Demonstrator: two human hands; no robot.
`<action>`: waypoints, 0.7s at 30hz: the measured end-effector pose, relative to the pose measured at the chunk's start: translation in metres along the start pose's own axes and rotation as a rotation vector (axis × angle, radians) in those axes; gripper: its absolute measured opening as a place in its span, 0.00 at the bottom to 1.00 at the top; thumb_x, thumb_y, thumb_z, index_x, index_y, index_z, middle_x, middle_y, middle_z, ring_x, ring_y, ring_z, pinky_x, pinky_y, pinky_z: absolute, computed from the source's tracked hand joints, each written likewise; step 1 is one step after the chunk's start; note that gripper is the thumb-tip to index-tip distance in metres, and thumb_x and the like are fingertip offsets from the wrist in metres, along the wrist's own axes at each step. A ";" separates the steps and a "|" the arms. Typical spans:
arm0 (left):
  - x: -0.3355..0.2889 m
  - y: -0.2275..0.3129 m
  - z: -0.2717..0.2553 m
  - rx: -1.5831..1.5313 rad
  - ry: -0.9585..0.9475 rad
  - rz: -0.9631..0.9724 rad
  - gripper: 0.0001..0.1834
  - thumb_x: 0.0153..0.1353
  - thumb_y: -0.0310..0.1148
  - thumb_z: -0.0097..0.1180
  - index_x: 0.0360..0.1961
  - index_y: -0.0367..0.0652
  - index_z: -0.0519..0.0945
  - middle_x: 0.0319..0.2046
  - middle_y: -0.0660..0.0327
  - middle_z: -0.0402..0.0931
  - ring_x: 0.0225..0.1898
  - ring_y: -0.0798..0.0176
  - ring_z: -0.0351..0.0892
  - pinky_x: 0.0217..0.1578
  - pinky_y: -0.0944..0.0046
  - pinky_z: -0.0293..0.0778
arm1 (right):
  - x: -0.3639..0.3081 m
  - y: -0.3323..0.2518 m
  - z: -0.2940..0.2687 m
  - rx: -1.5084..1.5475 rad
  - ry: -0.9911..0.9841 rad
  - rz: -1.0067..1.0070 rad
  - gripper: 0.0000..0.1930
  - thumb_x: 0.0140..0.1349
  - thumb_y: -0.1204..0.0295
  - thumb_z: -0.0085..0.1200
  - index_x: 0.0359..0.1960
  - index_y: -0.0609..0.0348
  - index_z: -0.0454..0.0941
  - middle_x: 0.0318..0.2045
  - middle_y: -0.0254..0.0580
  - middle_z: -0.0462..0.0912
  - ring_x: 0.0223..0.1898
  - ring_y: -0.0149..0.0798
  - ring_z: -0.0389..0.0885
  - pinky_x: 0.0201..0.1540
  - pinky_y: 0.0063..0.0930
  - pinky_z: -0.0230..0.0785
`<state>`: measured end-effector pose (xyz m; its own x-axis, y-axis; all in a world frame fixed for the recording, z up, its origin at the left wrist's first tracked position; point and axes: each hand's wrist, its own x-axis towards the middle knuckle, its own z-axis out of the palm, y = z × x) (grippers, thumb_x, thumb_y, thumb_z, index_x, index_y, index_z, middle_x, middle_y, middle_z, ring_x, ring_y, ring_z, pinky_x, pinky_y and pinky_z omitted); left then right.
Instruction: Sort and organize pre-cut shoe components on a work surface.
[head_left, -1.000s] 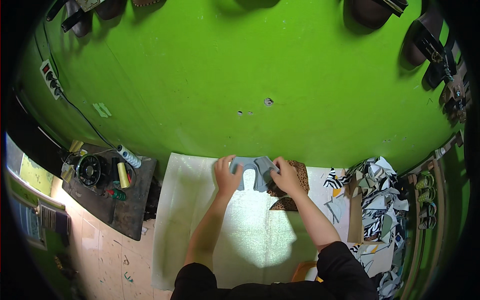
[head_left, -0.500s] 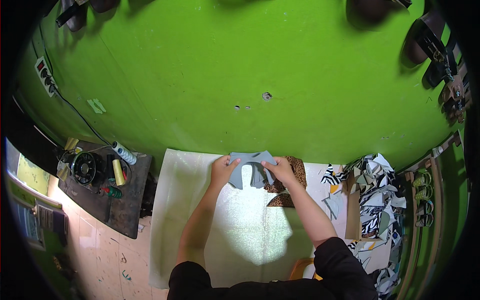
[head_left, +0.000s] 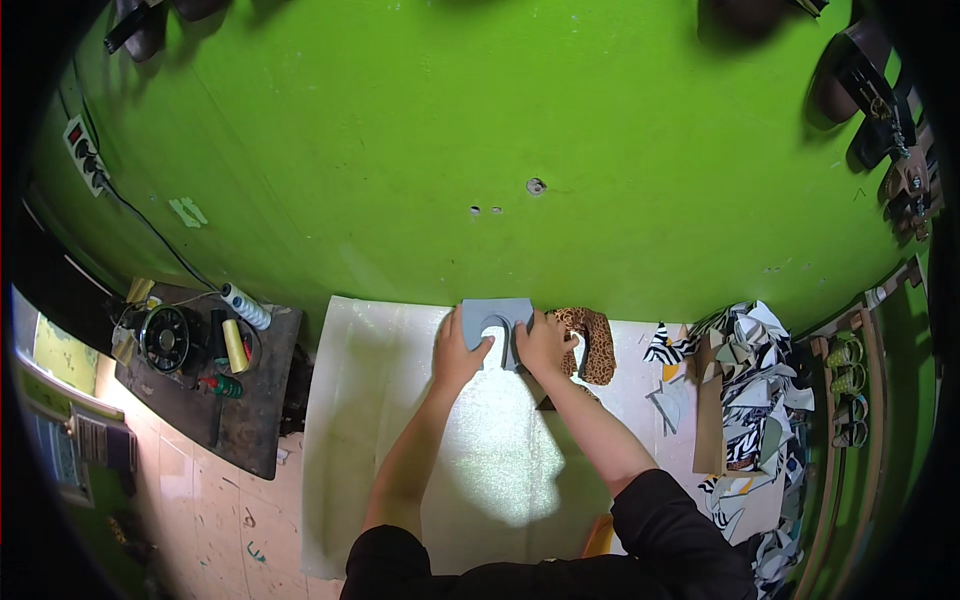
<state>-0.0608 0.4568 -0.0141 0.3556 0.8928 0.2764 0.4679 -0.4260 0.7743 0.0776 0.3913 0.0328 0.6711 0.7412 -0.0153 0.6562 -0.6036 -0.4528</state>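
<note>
The left hand (head_left: pixel 462 350) and right hand (head_left: pixel 540 345) flank the grip, thumbs (head_left: pixel 486 347) inward; below it, bare left forearm (head_left: pixel 412 445) and right forearm (head_left: pixel 600 430) spread apart.

Before you, near the far edge of the bench (head_left: pixel 345 450), the cut pieces (head_left: pixel 497 308) sit between your left hand (head_left: pixel 460 350) and right hand (head_left: pixel 541 345). Another piece (head_left: pixel 597 350) lies just right of your right hand. Farther right, scraps (head_left: pixel 755 400) fill a box (head_left: pixel 708 420); beyond it, sandals (head_left: pixel 845 375) sit on a rack (head_left: pixel 880 390). To your left, a side table (head_left: pixel 245 430) carries a wheel (head_left: pixel 166 338), spools (head_left: pixel 236 346) to its right. Behind the bench is the wall (head_left: pixel 480 130).
</note>
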 end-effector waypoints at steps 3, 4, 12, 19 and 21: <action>0.000 -0.002 0.000 0.155 -0.045 -0.013 0.39 0.51 0.41 0.61 0.60 0.33 0.62 0.58 0.47 0.64 0.60 0.46 0.62 0.60 0.51 0.58 | -0.002 -0.003 -0.006 -0.064 -0.109 0.002 0.26 0.58 0.58 0.50 0.56 0.61 0.69 0.49 0.50 0.71 0.53 0.49 0.64 0.54 0.57 0.42; -0.001 -0.002 -0.001 0.155 -0.040 -0.015 0.39 0.51 0.41 0.61 0.60 0.33 0.62 0.58 0.47 0.64 0.60 0.46 0.62 0.60 0.51 0.58 | -0.005 -0.003 -0.004 -0.066 -0.048 -0.028 0.26 0.58 0.59 0.50 0.56 0.62 0.69 0.50 0.50 0.71 0.54 0.49 0.63 0.55 0.57 0.42; 0.000 -0.008 0.007 0.238 0.004 0.046 0.25 0.57 0.38 0.52 0.55 0.36 0.72 0.58 0.48 0.67 0.60 0.52 0.65 0.61 0.49 0.56 | -0.025 -0.009 -0.017 0.069 0.074 -0.119 0.26 0.56 0.58 0.51 0.57 0.51 0.70 0.54 0.47 0.69 0.57 0.47 0.63 0.57 0.65 0.41; 0.010 0.002 -0.011 0.335 -0.253 -0.052 0.26 0.62 0.45 0.47 0.59 0.45 0.70 0.64 0.54 0.60 0.65 0.52 0.57 0.62 0.32 0.43 | -0.039 -0.001 -0.032 -0.152 -0.236 -0.374 0.26 0.57 0.56 0.50 0.57 0.48 0.68 0.53 0.38 0.73 0.59 0.42 0.63 0.59 0.60 0.40; 0.010 0.009 -0.021 0.410 -0.333 -0.090 0.26 0.63 0.46 0.45 0.61 0.49 0.68 0.67 0.55 0.55 0.69 0.50 0.48 0.61 0.28 0.36 | -0.041 0.004 -0.040 0.086 -0.141 -0.357 0.26 0.57 0.56 0.51 0.56 0.49 0.69 0.54 0.38 0.72 0.60 0.43 0.62 0.59 0.59 0.40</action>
<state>-0.0697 0.4652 0.0072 0.5061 0.8620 -0.0281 0.7624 -0.4319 0.4818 0.0664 0.3470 0.0672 0.3480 0.9367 0.0375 0.8047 -0.2780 -0.5246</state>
